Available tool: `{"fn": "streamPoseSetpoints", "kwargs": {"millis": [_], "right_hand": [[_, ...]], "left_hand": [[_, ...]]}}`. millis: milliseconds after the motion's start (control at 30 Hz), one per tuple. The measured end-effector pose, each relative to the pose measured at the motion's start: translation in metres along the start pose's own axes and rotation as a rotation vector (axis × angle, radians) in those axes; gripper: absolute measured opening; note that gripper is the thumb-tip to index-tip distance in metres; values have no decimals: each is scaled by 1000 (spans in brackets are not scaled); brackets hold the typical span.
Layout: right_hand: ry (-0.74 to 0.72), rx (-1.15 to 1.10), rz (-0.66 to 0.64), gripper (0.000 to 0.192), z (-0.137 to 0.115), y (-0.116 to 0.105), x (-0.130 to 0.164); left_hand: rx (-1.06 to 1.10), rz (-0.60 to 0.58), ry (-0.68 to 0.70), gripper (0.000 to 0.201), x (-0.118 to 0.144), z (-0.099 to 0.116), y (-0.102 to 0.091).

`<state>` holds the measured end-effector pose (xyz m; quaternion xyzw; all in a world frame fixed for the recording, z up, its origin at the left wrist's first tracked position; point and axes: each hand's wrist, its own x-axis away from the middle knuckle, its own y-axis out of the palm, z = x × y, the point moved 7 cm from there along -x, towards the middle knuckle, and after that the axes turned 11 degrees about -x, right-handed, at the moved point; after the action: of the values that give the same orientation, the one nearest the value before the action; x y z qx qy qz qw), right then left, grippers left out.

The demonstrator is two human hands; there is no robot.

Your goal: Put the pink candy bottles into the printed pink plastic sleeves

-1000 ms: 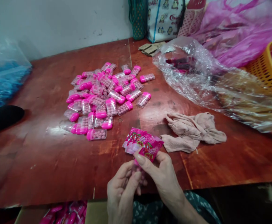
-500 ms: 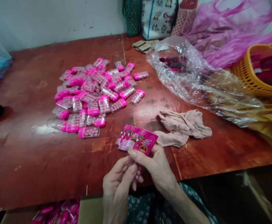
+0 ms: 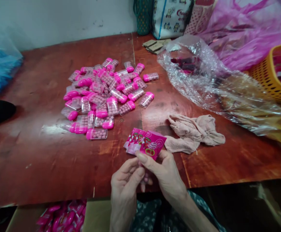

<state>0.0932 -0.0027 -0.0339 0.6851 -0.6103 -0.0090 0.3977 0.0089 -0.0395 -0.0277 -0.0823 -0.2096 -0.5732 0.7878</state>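
Note:
My right hand (image 3: 165, 172) pinches a small fan of pink printed labels (image 3: 146, 144) just above the table's near edge. My left hand (image 3: 126, 180) is closed beside it around a clear candy case with pink balls (image 3: 145, 178), mostly hidden between the fingers. A heap of several clear cases with pink caps (image 3: 104, 93), filled with pink candy balls, lies on the red-brown table (image 3: 46, 154) farther out and to the left.
A crumpled beige cloth (image 3: 194, 132) lies right of my hands. Clear plastic sheeting (image 3: 212, 80) and a yellow basket (image 3: 273, 75) fill the right side, bags stand at the back. A blue bag (image 3: 0, 71) sits far left. A cardboard box with pink packs (image 3: 60, 219) is below the edge.
The view has swayed a little left and back. My hands stay together at the table edge, the left fingers working on the case under the labels.

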Motion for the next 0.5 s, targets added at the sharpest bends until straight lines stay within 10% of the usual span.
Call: {"fn": "streamPoseSetpoints", "kwargs": {"millis": [233, 500], "right_hand": [[-235, 257, 145, 19, -10, 6, 7], [-117, 142, 33, 34, -7, 13, 14]], "left_hand": [[63, 191, 76, 18, 6, 3, -6], [97, -1, 16, 22, 12, 9, 3]]}}
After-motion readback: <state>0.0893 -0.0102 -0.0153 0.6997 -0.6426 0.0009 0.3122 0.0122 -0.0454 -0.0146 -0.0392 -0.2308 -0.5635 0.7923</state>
